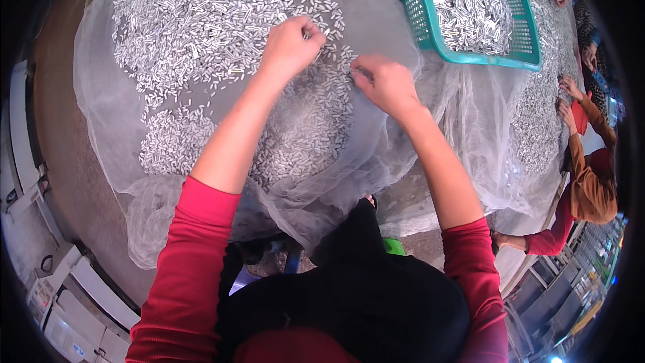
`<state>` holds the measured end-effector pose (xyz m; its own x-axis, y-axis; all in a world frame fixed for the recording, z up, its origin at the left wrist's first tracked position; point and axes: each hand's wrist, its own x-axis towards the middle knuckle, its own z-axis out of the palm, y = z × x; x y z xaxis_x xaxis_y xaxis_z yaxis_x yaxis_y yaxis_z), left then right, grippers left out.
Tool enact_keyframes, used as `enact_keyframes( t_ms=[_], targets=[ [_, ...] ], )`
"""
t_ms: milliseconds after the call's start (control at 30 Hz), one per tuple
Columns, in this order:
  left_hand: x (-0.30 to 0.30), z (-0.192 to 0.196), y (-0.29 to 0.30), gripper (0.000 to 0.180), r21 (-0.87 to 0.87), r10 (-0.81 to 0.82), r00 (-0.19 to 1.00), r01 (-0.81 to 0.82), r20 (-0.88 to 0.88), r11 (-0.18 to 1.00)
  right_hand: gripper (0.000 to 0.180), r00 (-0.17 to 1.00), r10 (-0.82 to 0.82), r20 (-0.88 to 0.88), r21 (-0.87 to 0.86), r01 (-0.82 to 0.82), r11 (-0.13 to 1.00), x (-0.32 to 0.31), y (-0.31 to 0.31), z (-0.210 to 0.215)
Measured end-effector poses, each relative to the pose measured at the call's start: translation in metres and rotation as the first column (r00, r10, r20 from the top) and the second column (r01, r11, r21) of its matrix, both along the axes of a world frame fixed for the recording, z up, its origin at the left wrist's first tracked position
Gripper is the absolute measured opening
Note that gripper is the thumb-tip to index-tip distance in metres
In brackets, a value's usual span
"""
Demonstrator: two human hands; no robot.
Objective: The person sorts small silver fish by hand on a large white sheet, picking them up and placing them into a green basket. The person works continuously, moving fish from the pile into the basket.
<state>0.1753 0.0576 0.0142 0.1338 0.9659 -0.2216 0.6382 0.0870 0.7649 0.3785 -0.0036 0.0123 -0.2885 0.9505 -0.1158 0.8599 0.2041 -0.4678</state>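
Note:
A wide heap of small silvery-white, elongated pieces (195, 17) lies on a sheer whitish mesh cloth (396, 138) spread over a table. My left hand (290, 46) is at the heap's right side, its thumb and fingers pinched together over scattered pieces. To its right, a short gap away, my right hand (388, 82) hovers by the edge of the pieces, slightly blurred, with curled fingers closed. Anything between the fingertips of either hand is too small or hidden to name. Nearer to me lie two smaller piles, a left one (176, 140) and a middle one (302, 136).
A green plastic basket (494, 60) filled with longer silvery pieces stands at the far right. Beyond it, more pieces (537, 121) cover the cloth, where co-workers' hands (570, 104) are busy. White machine-like units (74, 296) stand at the left on the floor.

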Motion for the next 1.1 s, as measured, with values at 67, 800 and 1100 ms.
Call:
enact_keyframes(
  t_ms=[67,800,1100],
  targets=[
    [0.018,0.015,0.015,0.024,0.112,-0.01,0.999,0.005,0.044,0.994,0.013,0.998,-0.046,-0.045,0.028,0.048,0.998,0.003,-0.001,0.007],
    [-0.024,-0.011,-0.013,0.011,0.229,-0.242,0.938,0.3,-0.249,0.926,0.017,0.992,0.091,-0.091,0.517,-0.032,0.855,0.026,0.077,0.041],
    [-0.029,-0.039,-0.041,0.012,0.316,-0.116,0.949,0.211,-0.294,0.925,0.012,0.964,0.135,0.23,0.146,-0.171,0.974,-0.072,0.071,-0.031]
  ],
)
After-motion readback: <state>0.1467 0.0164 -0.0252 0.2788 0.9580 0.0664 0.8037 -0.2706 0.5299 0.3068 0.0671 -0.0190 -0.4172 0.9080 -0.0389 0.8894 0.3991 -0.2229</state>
